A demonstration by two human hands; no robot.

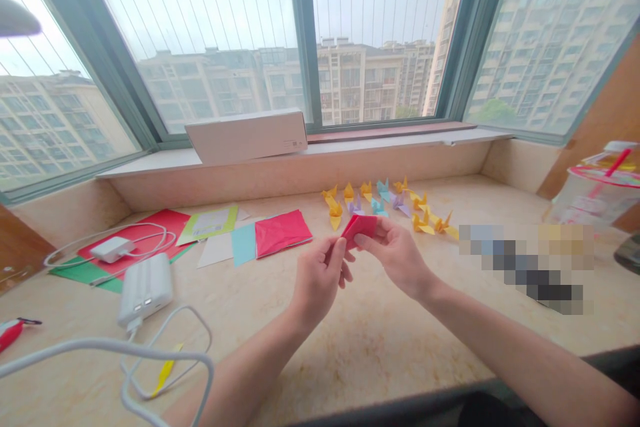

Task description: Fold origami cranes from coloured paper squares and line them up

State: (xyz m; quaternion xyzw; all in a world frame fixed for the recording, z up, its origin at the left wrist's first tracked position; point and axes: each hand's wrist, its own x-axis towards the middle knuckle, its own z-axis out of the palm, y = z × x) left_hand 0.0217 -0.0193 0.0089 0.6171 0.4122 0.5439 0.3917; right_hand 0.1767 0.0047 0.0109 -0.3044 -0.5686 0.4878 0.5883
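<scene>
Red folded paper [361,230], flat-faced and sharp-creased, is being held just above the mottled cream stone countertop [300,360]. Its lower left edge is being pinched between the thumb and curled fingers of the left hand [317,273]; its right part is being pressed between the thumb and fingers of the right hand [397,250]. Beyond, pointed origami cranes [335,215] in yellow, pale blue and lilac are being borne by the stone in loose rows. To the left, 1 thin pale blue sheet [243,245] is being partly covered by a crinkled, shiny red packet [283,233]. Nearer the front edge, a cable plug [134,327] is being received by a round-cornered white power bank [145,287].
</scene>
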